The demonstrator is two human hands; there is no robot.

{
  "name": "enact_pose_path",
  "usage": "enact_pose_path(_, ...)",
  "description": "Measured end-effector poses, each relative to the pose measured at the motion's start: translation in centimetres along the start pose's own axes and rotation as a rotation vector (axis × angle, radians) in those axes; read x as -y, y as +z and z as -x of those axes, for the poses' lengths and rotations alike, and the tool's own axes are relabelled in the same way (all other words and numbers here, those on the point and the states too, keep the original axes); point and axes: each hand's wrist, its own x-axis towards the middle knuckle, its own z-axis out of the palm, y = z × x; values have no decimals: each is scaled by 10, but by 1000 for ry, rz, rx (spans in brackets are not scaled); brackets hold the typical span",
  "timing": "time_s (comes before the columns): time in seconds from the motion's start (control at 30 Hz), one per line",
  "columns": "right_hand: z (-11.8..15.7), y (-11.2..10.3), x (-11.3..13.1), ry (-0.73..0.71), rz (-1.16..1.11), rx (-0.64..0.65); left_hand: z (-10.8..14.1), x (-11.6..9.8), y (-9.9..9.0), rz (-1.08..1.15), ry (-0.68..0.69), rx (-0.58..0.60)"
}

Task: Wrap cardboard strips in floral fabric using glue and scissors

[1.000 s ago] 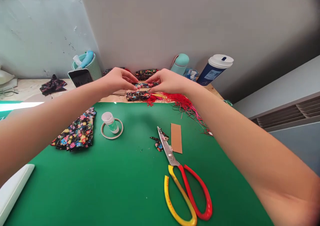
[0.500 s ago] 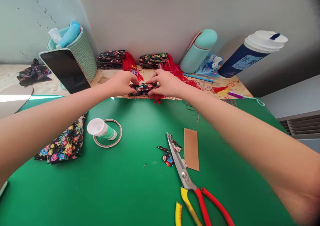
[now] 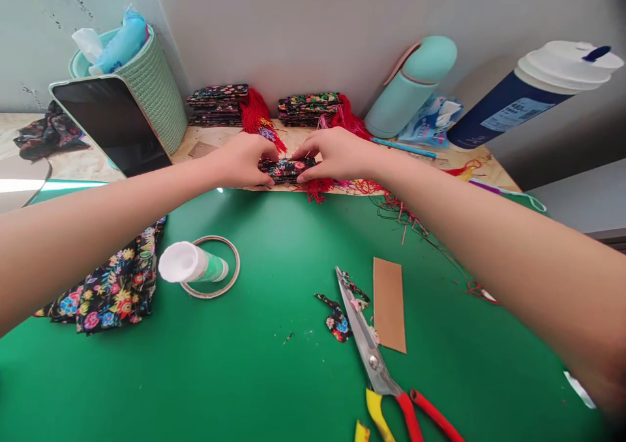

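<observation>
Head: fabric stack (image 3: 287, 171) now between hands (image 3: 245, 160) (image 3: 340, 154)

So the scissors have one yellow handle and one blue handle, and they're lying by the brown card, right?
Not quite: the head view shows the scissors have yellow and red handles, not blue. They do lie by the brown card.

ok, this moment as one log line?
left hand: holding floral stack; right hand: holding same stack; scissors: on green mat, beside cardboard

Left hand (image 3: 244, 160), right hand (image 3: 342, 155) bare; forearms (image 3: 112, 214) bare, slender, smooth.
</observation>
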Motion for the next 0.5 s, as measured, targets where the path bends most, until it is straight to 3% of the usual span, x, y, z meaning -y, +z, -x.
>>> enact_pose_path(0.5,-10,0,14,20,336,50,-6,-12,-1,-47,-41,88)
